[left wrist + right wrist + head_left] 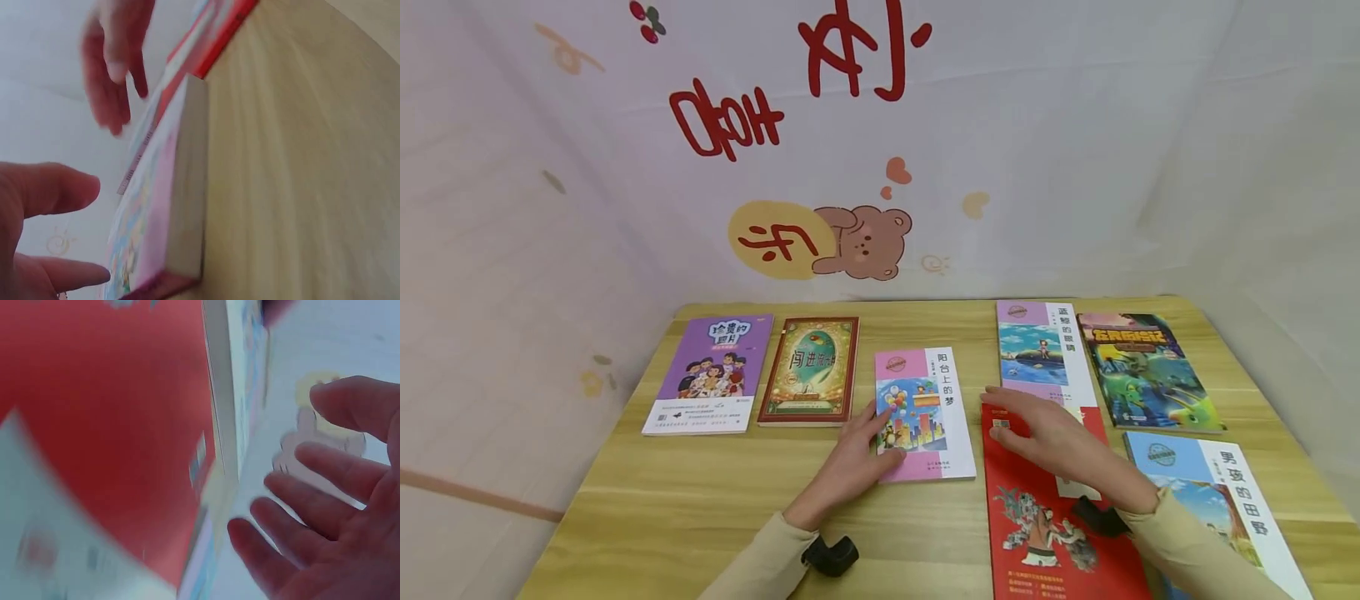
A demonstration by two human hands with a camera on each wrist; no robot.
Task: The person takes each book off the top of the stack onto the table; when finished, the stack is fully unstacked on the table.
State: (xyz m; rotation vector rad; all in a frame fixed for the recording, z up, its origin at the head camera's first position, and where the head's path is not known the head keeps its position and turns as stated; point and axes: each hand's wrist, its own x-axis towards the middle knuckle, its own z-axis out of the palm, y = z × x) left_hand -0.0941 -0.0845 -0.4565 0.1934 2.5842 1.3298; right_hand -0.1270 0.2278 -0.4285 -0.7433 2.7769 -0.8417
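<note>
A pink-and-white book point(955, 417) with a balloon-and-city picture lies on the wooden table. At its left edge is my left hand point(850, 458), thumb and fingers spread and overlapping the cover. The left wrist view shows that thumb point(62, 187) lifted, with the book's page edge point(187, 181) beside it. Over the top of a large red book point(1030, 500) hovers my right hand point(1056, 437), reaching toward the pink-and-white book. In the right wrist view the right fingers point(319, 500) are spread and loosely bent, holding nothing; the red book fills the left side, blurred.
A purple book point(715, 375) and a brown-framed book point(808, 371) lie at the left. A blue-and-pink book point(1037, 358), partly under the red one, a green-and-yellow book point(1150, 375) and a blue-and-white book point(1210, 492) lie right. A printed cloth point(1037, 167) hangs behind the table.
</note>
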